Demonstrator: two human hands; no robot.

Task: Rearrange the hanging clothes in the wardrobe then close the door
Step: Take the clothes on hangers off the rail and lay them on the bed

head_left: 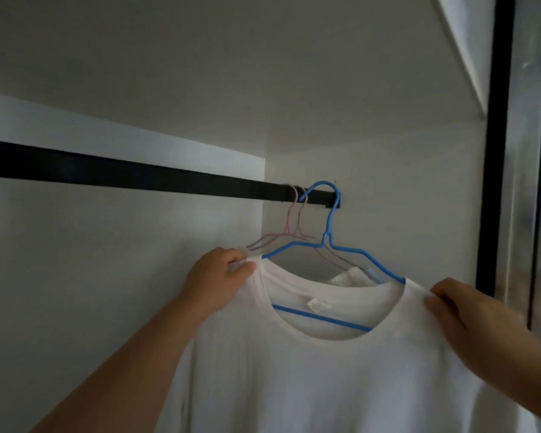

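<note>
A white T-shirt (pixel 325 370) hangs on a blue hanger (pixel 327 242) whose hook sits over the right end of the black rail (pixel 122 175). My left hand (pixel 219 282) pinches the shirt's left shoulder by the collar. At the other shoulder, my right hand (pixel 469 310) pinches the fabric. Behind the blue hanger, two thin pink hangers (pixel 291 232) hang on the same rail, and a bit of another white garment (pixel 353 278) shows through the neck opening.
The white back wall and side wall of the wardrobe surround the rail, with a white shelf overhead. A black-framed door (pixel 500 151) with a shiny panel stands at the right edge. The long left stretch of the rail carries nothing.
</note>
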